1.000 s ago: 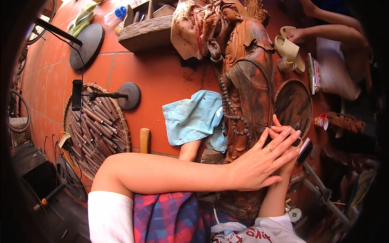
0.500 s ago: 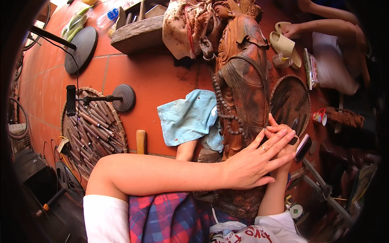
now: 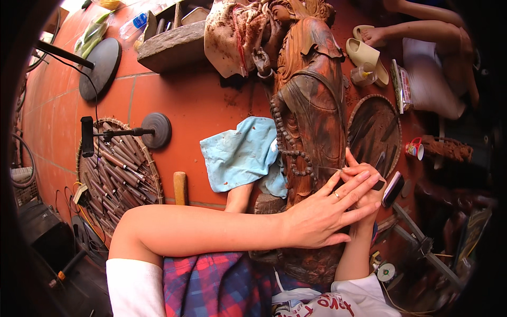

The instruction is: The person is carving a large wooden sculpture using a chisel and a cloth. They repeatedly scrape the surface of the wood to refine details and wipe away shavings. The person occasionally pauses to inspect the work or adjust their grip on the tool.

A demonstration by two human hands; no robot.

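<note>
My right hand is closed on a carving chisel with a thin metal shaft. The dark butt of its handle shows between the fingers. Over it lies my left hand, ringed, its fingers stretched flat across the right hand and its outer fingertip close to the shaft. The shaft points left onto the lower robe of a carved wooden statue, which lies lengthwise before me with a string of carved beads down its side. Most of the right palm is hidden.
A light blue cloth covers a foot left of the statue. A round basket of chisels and a wooden mallet handle lie further left. On the right are a shallow basket, a phone, a cup and another person's leg.
The whole scene has shifted slightly left in view. Both hands stay stacked at nearly the same spot on the statue, with the chisel still held.
</note>
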